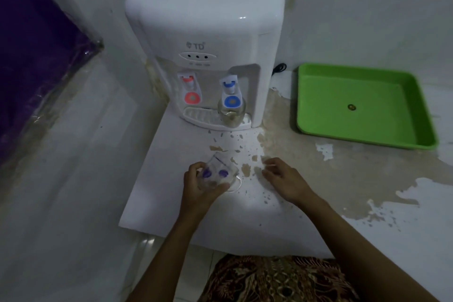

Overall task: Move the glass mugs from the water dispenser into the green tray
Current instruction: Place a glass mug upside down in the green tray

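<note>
Hands: left (199, 185) round clear glass mug (219, 171), right (282, 180) loosely curled, empty.

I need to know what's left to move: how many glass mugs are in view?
2. One mug is held in the left hand, above the counter. The other mug stands on the water dispenser's drip tray under the blue tap. The green tray holds none.

The left hand (201, 186) grips a glass mug with purple dots (218, 174) above the white counter (171, 203), the right hand (282, 179) hovers beside it with loosely curled fingers – a second mug (231, 111) stands under the dispenser's (206, 39) blue tap (231, 95), the green tray (362, 105) well apart.
</note>
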